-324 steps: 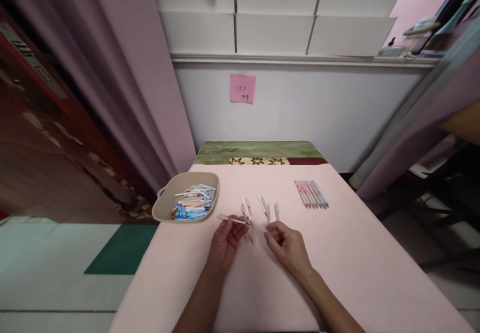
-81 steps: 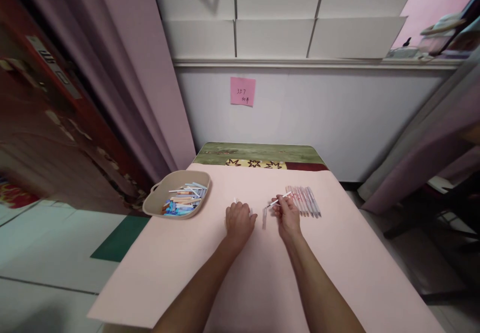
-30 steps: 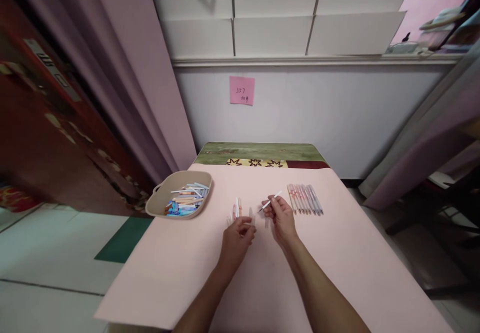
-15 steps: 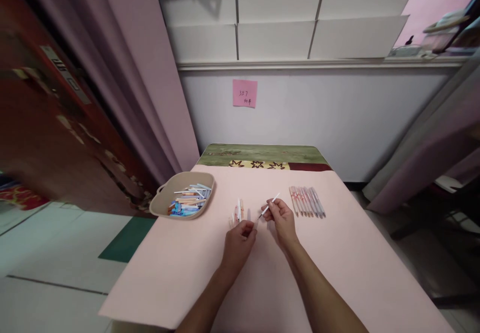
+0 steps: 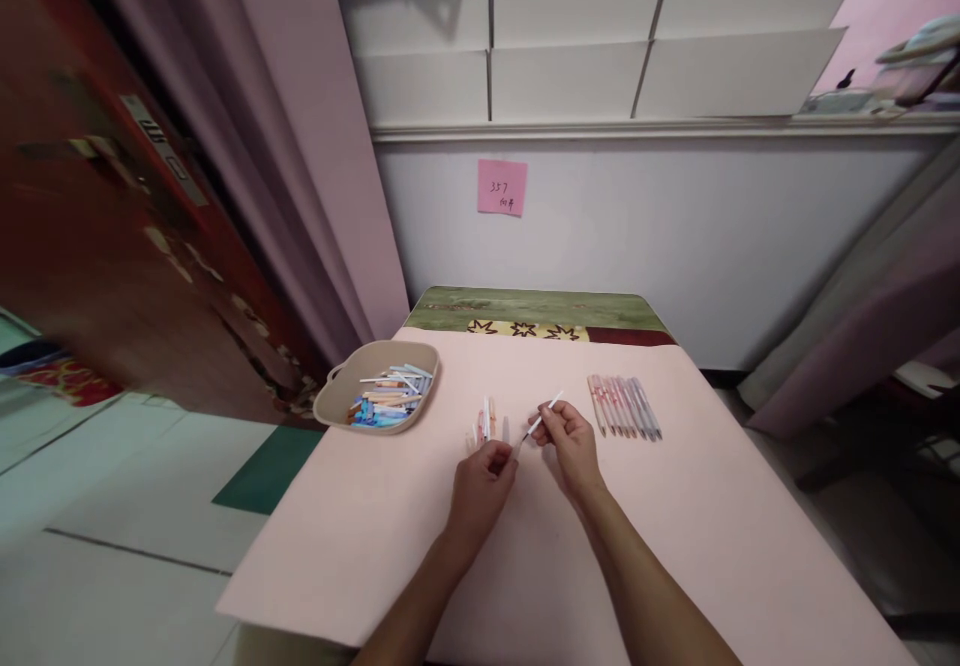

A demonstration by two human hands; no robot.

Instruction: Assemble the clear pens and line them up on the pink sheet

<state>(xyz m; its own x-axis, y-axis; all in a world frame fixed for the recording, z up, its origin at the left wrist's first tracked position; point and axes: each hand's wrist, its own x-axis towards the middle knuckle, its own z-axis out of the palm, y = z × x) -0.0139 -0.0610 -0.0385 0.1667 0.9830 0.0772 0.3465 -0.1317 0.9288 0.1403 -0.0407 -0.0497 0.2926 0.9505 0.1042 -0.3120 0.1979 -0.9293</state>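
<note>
Earlier the left hand covers the loose pen parts; now its fingers pinch a clear tube. The right hand grasps a white refill, dark tip towards this tube, above the tabletop. The pink note reads "357".

The left hand and right hand are ungloved, with slender fingers; nails are too small to make out. Both the left forearm and right forearm are bare, smooth in outline and narrow at the wrists, broadening gradually beyond them.
</note>
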